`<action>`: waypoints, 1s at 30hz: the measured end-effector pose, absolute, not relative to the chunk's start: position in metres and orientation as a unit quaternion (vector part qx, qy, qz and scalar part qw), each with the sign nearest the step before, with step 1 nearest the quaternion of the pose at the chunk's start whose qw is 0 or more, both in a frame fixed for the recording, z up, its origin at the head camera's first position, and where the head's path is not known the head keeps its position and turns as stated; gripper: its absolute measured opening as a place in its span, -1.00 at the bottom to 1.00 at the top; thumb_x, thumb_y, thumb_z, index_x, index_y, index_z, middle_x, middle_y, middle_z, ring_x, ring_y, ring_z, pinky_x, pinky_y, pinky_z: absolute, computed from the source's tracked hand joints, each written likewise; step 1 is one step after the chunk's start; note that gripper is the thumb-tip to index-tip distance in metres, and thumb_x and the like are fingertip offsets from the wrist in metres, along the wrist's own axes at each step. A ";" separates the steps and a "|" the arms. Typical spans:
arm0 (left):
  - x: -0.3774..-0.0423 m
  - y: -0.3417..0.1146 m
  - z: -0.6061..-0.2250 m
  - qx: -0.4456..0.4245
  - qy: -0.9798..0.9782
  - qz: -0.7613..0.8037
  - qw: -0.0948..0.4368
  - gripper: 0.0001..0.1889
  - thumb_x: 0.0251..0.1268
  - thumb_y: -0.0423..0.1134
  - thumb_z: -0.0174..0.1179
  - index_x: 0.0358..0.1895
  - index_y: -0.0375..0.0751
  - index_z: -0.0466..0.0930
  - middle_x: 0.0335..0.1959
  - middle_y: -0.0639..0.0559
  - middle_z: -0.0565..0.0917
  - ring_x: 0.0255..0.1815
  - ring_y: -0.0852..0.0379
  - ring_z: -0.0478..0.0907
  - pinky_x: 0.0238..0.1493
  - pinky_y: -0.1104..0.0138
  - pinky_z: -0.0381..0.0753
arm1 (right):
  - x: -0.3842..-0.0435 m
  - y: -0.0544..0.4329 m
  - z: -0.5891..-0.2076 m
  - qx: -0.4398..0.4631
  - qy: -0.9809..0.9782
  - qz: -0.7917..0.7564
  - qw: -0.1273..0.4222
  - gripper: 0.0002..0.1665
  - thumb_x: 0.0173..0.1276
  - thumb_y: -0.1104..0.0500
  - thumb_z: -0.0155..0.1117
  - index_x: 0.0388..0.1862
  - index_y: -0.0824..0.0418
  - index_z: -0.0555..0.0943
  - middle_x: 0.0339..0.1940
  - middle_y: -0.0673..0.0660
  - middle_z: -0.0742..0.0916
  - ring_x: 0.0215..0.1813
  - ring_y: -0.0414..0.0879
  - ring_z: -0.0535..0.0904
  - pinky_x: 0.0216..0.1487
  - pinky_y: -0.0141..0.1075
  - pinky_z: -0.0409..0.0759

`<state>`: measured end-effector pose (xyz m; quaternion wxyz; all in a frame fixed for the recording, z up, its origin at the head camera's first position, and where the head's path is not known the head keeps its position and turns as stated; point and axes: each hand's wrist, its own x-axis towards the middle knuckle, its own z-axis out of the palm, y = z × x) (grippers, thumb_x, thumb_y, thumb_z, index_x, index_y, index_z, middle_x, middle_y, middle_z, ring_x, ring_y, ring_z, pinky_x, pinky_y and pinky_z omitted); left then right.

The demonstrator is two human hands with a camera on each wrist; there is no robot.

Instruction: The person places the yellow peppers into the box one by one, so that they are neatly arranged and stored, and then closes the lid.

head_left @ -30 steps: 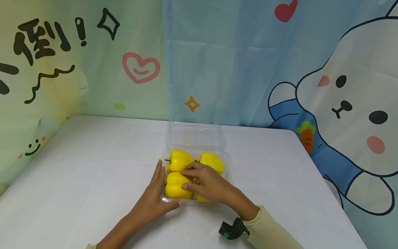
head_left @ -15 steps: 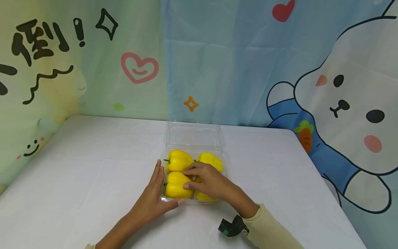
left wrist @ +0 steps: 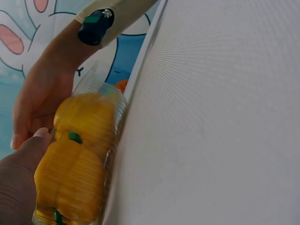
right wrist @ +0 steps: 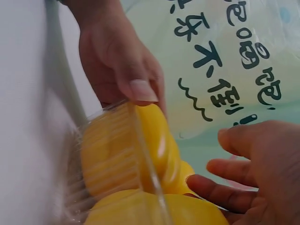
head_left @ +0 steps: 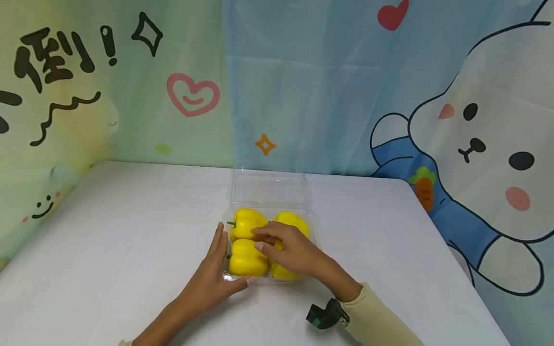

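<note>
Several yellow bell peppers (head_left: pixel 247 259) with green stems sit in two columns inside a clear plastic clamshell box (head_left: pixel 270 205), its lid folded back. My left hand (head_left: pixel 212 278) lies along the box's left side with straight fingers, the thumb at the front edge. In the left wrist view that thumb reaches the rim beside a pepper (left wrist: pixel 70 180). Over the right-hand column, my right hand (head_left: pixel 294 250) partly covers the peppers there. Its fingers (right wrist: pixel 218 192) are spread and loosely bent just above the peppers in the right wrist view, pinching nothing.
The transparent lid (head_left: pixel 268 186) lies toward the back of the white table (head_left: pixel 130 240). A printed cloth (head_left: pixel 311 86) hangs behind it. A dark camera mount (head_left: pixel 326 315) sticks out from the right wrist by the sleeve (head_left: pixel 376 317).
The right hand's thumb has risen a little off the front-left pepper and its fingers have shifted slightly upward. The left hand and the box stay in place.
</note>
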<state>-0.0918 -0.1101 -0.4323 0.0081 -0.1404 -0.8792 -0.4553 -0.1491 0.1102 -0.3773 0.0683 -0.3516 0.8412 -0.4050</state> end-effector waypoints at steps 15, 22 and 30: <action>-0.093 -0.111 -0.434 -0.136 -0.882 -0.451 0.008 0.29 -0.05 0.24 0.45 0.51 -0.47 -0.17 0.58 -0.10 -0.34 0.53 -0.14 -0.13 0.37 -0.03 0.09 | -0.168 0.139 -0.364 -0.283 0.817 -0.502 -0.024 -0.68 0.48 0.25 0.14 0.17 0.21 0.61 0.05 0.08 0.67 0.13 -0.08 0.57 0.17 -0.22 0.52; -0.093 -0.108 -0.434 -0.138 -0.884 -0.447 0.003 0.30 -0.07 0.29 0.42 0.51 -0.46 -0.17 0.58 -0.09 -0.34 0.53 -0.12 -0.15 0.37 0.00 0.09 | -0.183 0.160 -0.366 -0.230 0.835 -0.497 -0.050 -0.65 0.51 0.21 0.11 0.20 0.24 0.59 0.06 0.12 0.67 0.13 -0.04 0.58 0.14 -0.21 0.54; -0.092 -0.110 -0.434 -0.134 -0.887 -0.443 0.002 0.29 -0.05 0.26 0.43 0.52 -0.45 -0.19 0.58 -0.07 -0.35 0.53 -0.12 -0.15 0.38 -0.03 0.09 | -0.208 0.183 -0.380 -0.185 0.856 -0.477 -0.079 -0.62 0.52 0.17 0.11 0.23 0.27 0.56 0.09 0.18 0.67 0.13 0.04 0.57 0.14 -0.08 0.54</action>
